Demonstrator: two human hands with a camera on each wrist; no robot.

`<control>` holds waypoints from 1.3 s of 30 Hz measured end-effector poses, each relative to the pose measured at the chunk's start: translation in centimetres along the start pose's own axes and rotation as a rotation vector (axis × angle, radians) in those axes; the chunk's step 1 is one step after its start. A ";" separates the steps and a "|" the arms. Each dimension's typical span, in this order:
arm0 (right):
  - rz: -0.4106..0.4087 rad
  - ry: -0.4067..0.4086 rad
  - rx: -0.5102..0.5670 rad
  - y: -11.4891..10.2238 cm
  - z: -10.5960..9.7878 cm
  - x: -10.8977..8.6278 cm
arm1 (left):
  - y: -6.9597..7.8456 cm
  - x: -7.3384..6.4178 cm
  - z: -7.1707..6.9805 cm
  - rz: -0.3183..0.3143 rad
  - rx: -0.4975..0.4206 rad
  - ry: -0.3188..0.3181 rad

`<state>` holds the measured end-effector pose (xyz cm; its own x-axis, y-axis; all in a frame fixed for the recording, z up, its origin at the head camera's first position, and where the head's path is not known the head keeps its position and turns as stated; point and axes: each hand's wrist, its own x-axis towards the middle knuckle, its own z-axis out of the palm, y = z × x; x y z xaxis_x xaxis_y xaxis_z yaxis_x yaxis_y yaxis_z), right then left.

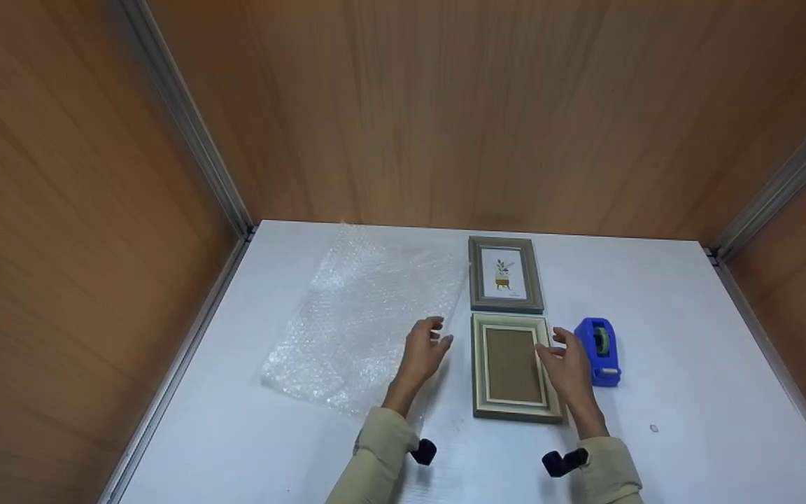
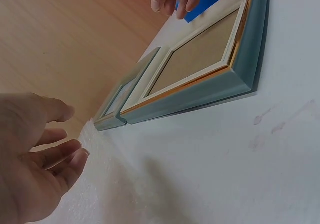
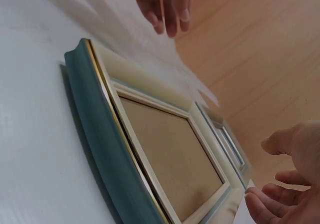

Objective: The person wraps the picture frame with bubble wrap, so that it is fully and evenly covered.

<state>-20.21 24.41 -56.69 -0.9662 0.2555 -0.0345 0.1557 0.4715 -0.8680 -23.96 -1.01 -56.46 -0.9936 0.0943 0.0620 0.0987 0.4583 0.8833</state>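
Observation:
In the head view my left hand [image 1: 424, 353] hovers over the right side of a sheet of bubble wrap [image 1: 368, 318], thumb and fingers apart and loosely bent, with nothing between them. My right hand [image 1: 568, 367] is at the right edge of a cream picture frame [image 1: 515, 365] with a plain brown panel. Its fingers are also loosely bent and hold nothing. The right wrist view shows the frame's blue-green outer side [image 3: 95, 129] and gold line. Directly behind it lies a grey-green picture frame [image 1: 506, 274] with a plant picture.
A blue tape dispenser [image 1: 598, 352] with a roll in it stands just right of my right hand. The white table [image 1: 683, 336] meets wooden panels [image 1: 445, 119] at the back and sides. A small mark [image 1: 653, 428] shows on the tabletop at the right.

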 end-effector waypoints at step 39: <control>0.150 -0.204 -0.152 2.4 -1.7 -1.4 | 0.0 -2.2 5.6 -0.034 0.135 -0.134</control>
<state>-18.13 26.64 -57.83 -0.9491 0.1642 -0.2688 0.3139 0.5661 -0.7623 -21.47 3.71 -59.21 -0.9811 0.1899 -0.0372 0.0808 0.5765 0.8131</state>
